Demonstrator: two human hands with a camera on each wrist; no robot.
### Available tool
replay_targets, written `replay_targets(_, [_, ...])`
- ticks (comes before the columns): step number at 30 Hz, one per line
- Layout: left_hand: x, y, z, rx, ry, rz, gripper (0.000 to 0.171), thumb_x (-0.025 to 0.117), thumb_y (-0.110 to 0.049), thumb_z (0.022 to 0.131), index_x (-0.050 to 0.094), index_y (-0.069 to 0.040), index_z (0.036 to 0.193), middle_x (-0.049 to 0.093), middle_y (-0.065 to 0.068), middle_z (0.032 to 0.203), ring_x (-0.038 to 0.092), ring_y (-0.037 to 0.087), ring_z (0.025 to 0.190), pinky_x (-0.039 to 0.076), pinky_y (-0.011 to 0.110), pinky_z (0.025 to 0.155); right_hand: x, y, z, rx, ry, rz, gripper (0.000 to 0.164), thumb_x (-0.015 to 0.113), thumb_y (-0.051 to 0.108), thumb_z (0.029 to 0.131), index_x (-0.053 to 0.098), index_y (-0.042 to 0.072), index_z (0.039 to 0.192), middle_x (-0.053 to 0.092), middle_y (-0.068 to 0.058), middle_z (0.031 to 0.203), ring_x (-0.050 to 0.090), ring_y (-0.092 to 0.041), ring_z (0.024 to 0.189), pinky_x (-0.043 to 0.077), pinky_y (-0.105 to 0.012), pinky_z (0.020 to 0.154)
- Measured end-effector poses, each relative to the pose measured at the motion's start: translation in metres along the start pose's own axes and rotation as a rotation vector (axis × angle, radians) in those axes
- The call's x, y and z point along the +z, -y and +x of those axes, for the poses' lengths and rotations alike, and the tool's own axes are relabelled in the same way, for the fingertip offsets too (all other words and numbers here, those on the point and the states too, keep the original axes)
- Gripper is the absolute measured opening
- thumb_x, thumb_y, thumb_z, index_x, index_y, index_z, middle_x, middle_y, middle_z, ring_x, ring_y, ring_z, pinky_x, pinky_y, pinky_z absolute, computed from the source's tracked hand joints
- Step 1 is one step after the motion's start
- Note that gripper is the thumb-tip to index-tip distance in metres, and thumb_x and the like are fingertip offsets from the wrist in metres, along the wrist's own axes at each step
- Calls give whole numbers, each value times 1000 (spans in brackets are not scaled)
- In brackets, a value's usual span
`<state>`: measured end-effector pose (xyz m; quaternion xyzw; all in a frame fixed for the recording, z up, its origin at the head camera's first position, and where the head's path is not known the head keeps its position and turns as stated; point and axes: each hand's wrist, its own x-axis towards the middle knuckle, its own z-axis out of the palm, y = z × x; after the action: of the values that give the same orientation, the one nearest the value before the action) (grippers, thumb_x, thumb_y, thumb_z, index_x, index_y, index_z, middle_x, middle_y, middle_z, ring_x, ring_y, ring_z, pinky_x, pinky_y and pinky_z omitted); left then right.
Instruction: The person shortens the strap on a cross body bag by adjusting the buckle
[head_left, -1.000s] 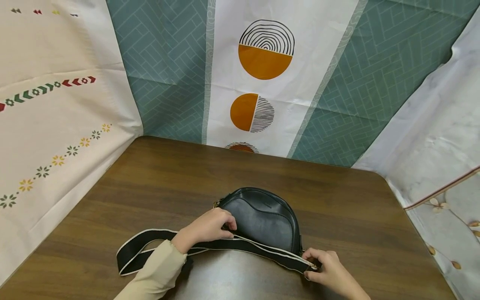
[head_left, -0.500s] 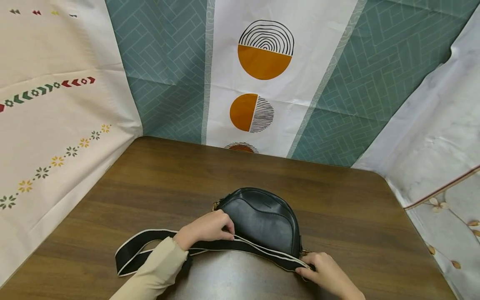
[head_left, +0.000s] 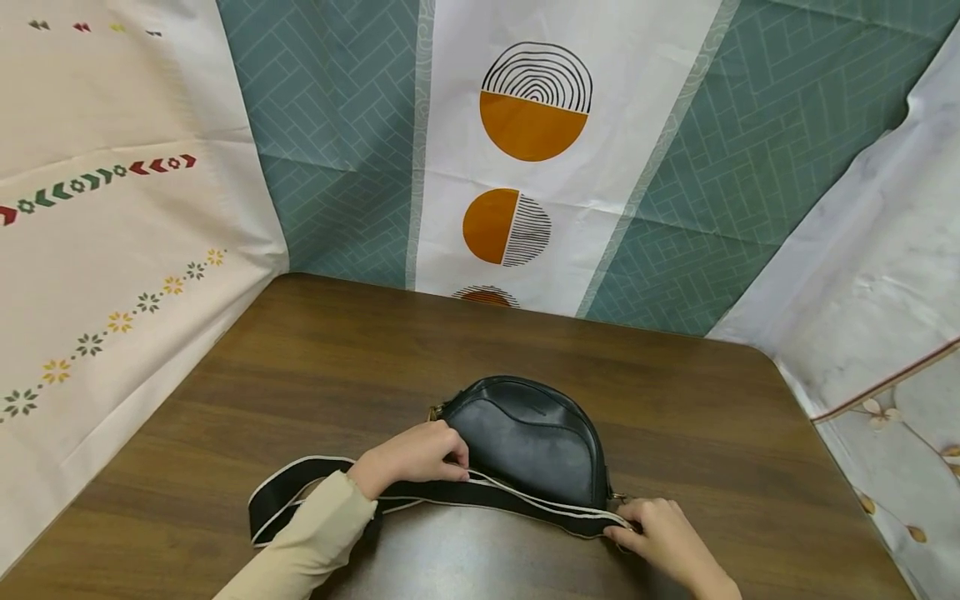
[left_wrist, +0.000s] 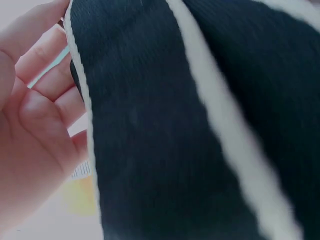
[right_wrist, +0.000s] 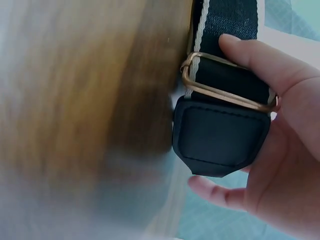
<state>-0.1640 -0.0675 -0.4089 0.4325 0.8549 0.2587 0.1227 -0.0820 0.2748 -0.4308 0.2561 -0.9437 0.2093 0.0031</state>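
Observation:
A small black half-round handbag (head_left: pixel 525 442) lies on the table, its curved top facing away. Along its lower edge runs a black strap (head_left: pixel 498 497) with white borders, looping out on the left. My left hand (head_left: pixel 420 452) pinches this strap by its edge in front of the bag's left side; in the left wrist view the strap (left_wrist: pixel 140 120) covers part of the fingers. At the bag's lower right corner, my right hand (head_left: pixel 663 533) grips the strap's end. A gold slider buckle (right_wrist: pixel 225 95) and a black leather end tab (right_wrist: pixel 220 137) show there in the right wrist view.
The brown wooden table (head_left: pixel 360 342) has a shiny grey patch (head_left: pixel 450 554) at its front. A patterned green and white cloth (head_left: pixel 345 142) hangs behind, with a cream cloth (head_left: pixel 135 275) at left and a pale one (head_left: pixel 885 292) at right.
My right hand has closed its fingers on the strap's end, moving slightly left and then right again. The strap's left loop has drawn in to the right. My left hand stays nearly still.

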Motion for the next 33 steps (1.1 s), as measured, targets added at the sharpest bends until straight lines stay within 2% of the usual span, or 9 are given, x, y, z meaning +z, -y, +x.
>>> replay_targets(3, [-1, 0, -1, 3, -6, 40, 14, 65, -17, 80, 65, -17, 67, 53, -17, 62, 44, -2, 54, 39, 15, 57, -3, -2, 0, 38, -7, -59, 28, 69, 27, 75, 47, 28, 58, 28, 20, 54, 26, 4, 49, 23, -27, 55])
replay_targets(8, [-1, 0, -1, 11, -8, 78, 15, 65, -18, 81, 65, -17, 66, 52, -17, 60, 43, -2, 53, 38, 15, 56, -8, -4, 0, 96, 16, -85, 28, 69, 24, 76, 47, 27, 59, 31, 19, 53, 28, 2, 49, 26, -34, 60])
replay_targets(13, [-1, 2, -1, 1, 7, 85, 15, 64, -18, 82, 66, -16, 67, 52, -17, 60, 42, -2, 52, 38, 15, 55, -13, -10, 1, 86, -36, -116, 15, 73, 17, 69, 60, 24, 70, 52, 18, 66, 42, 3, 57, 29, -33, 57])
replay_targets(15, [-1, 2, -2, -1, 13, 82, 14, 64, -18, 82, 67, -16, 68, 52, -17, 60, 42, -2, 52, 38, 15, 55, -14, -13, 1, 73, -61, -130, 15, 74, 14, 66, 64, 22, 75, 57, 16, 73, 46, 3, 61, 31, -32, 56])
replay_targets(23, [-4, 3, -3, 3, 45, 84, 11, 64, -16, 81, 69, -15, 72, 58, -15, 66, 45, -2, 54, 40, 15, 58, -20, -21, 2, 75, -102, -147, 20, 75, 8, 63, 64, 20, 75, 53, 17, 70, 45, 3, 60, 30, -30, 53])
replay_targets(28, [-8, 3, -5, -17, 59, 91, 12, 64, -16, 82, 68, -14, 71, 58, -14, 65, 46, -1, 54, 41, 17, 58, -23, -27, 2, 129, -118, -167, 24, 75, 5, 63, 63, 23, 73, 53, 18, 71, 45, 3, 60, 37, -41, 58])
replay_targets(30, [-10, 4, -7, -31, 61, 104, 13, 64, -17, 82, 68, -15, 70, 58, -14, 65, 46, -1, 56, 42, 18, 59, -25, -30, 0, 154, -118, -168, 24, 74, 3, 64, 64, 22, 73, 56, 15, 73, 50, -2, 63, 38, -46, 61])
replay_targets(33, [-13, 5, -11, -53, 57, 129, 12, 65, -19, 81, 69, -15, 70, 59, -14, 67, 48, -1, 58, 43, 19, 60, -29, -38, -5, 197, -123, -179, 23, 72, -2, 65, 65, 18, 75, 61, 7, 78, 58, -15, 70, 37, -54, 64])
